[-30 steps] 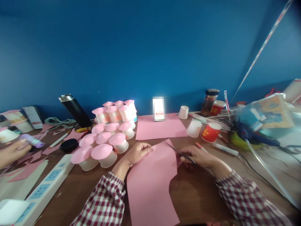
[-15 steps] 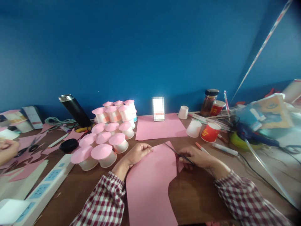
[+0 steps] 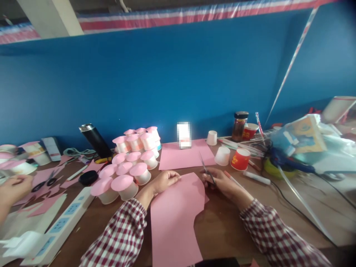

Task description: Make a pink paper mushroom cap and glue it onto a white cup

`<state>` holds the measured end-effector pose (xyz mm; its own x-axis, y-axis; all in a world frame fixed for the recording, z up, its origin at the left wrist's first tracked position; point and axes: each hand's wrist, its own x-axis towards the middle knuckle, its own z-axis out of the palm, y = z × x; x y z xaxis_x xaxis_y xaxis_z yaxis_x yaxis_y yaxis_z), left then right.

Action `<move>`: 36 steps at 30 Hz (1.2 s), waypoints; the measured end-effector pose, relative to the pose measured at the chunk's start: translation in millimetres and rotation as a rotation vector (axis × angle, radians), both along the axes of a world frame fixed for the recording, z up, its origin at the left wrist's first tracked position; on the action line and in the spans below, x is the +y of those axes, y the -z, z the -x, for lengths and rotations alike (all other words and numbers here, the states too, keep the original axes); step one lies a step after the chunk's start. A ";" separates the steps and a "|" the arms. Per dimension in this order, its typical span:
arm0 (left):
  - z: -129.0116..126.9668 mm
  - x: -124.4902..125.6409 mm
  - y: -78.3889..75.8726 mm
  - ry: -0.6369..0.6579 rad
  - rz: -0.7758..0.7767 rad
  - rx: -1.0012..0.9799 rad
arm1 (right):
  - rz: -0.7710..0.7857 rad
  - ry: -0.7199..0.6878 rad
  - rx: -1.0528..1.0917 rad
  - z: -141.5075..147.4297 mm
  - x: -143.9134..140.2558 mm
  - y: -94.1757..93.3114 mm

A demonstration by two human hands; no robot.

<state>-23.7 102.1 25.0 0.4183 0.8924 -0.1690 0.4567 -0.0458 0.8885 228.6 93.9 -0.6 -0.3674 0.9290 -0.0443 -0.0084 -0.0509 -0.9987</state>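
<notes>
- Pink paper sheet (image 3: 175, 218), smooth and matte with a curved cut along its right side, runs from the tabletop's (image 3: 230, 230) near edge toward the middle.
- Left hand (image 3: 164, 180), in a red-and-white checked sleeve, rests loosely curled on the sheet's far left corner, fingertips pinning it.
- Right hand (image 3: 222, 183) is closed around the handles of thin dark scissors (image 3: 206, 170), blades pointing away, just beside the sheet's far right corner.
- Left of them, upturned white cups capped with pink paper discs (image 3: 130, 167) cluster together.
- A long white power strip (image 3: 61, 222) lies by the left edge; another person's hand (image 3: 13, 189) is blurred there.
- Farther back: a red paper cup (image 3: 240, 159), its yellow print unreadable, and a glass jar (image 3: 239, 126) at the far edge.
</notes>
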 end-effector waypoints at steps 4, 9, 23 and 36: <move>-11.9 3.7 -15.5 0.099 -0.067 0.113 | 0.017 -0.035 0.045 1.9 -2.8 -1.6; -26.2 15.2 -20.5 0.237 -0.068 0.165 | 0.034 -0.012 0.024 3.5 -4.2 -3.1; -66.8 -75.4 -29.9 -0.286 -0.296 -0.279 | -0.036 0.245 0.129 11.5 3.2 14.8; -109.9 -149.6 25.4 -0.879 0.626 -1.260 | -0.070 0.326 0.242 15.5 -1.1 14.4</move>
